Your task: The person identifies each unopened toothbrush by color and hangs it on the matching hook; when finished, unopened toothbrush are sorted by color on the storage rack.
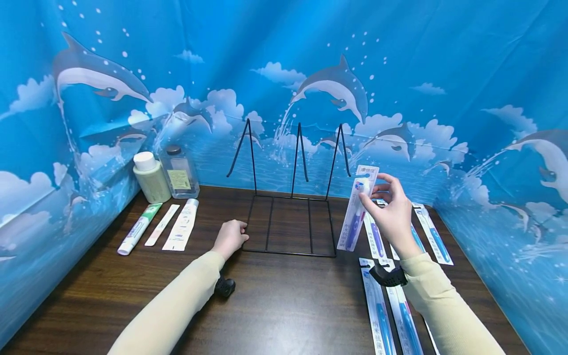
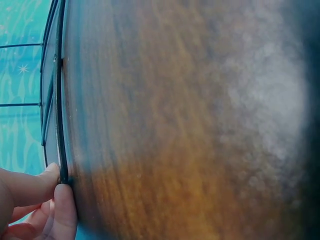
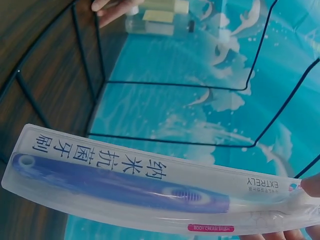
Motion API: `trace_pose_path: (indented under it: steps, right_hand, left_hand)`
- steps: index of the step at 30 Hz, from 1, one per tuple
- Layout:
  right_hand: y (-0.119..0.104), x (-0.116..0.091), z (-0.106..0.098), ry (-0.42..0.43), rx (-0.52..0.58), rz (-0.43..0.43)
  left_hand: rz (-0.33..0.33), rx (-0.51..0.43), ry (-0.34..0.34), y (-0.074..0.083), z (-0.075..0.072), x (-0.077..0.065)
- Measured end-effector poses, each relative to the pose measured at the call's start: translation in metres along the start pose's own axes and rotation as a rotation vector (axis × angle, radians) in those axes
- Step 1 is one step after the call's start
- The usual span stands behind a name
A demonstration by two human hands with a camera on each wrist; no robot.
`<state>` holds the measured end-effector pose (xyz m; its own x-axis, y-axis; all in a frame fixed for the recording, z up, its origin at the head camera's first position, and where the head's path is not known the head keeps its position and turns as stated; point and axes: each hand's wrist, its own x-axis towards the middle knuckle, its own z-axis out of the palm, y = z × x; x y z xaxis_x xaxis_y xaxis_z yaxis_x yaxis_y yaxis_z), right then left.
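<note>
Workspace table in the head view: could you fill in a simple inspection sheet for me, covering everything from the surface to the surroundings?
Surface: dark wood-grain table, with glare toward the near side.
Job's things: black wire rack standing on the table; purple-handled packaged toothbrush held up at its right; more packaged toothbrushes lying on the right.
Clutter: at left, green-and-white tube, narrow white item, white tube, pale green bottle, clear bottle.
Grips: the person's left grip pinches the rack's base at its left side; the right grip holds the purple-handled toothbrush near its top.
Cables: nothing seen.
Surroundings: blue dolphin-print backdrop.
</note>
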<state>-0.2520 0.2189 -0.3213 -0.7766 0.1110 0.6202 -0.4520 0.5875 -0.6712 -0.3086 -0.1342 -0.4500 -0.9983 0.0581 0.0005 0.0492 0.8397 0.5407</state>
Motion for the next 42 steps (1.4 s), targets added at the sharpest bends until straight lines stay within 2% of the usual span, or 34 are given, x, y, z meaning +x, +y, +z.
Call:
trace_pose_path:
  steps: [8,15,24,31,37,42]
  right_hand:
    - [-0.016,-0.01,0.002,-0.002,-0.026,-0.042]
    - [-0.033,-0.019,0.001,0.018,0.014,-0.053]
    - [-0.044,-0.029,-0.001,0.054,0.049,-0.072]
    - [-0.053,-0.034,0.002,0.019,0.075,-0.137]
    - [-0.062,-0.037,0.012,-0.018,0.146,-0.144]
    - [-0.066,-0.037,0.023,-0.048,0.169,-0.141]
  left_hand:
    - [0.003,0.007,0.001,-0.001,-0.001,0.0]
    - [0.018,0.016,0.01,0.0,0.0,-0.003]
    - [0.003,0.013,0.002,0.0,0.001,-0.002]
    - [0.001,0.021,0.001,0.0,0.0,-0.002]
    - [-0.004,0.022,-0.003,0.002,-0.001,-0.003]
    - [0.021,0.028,0.009,0.001,-0.001,-0.004]
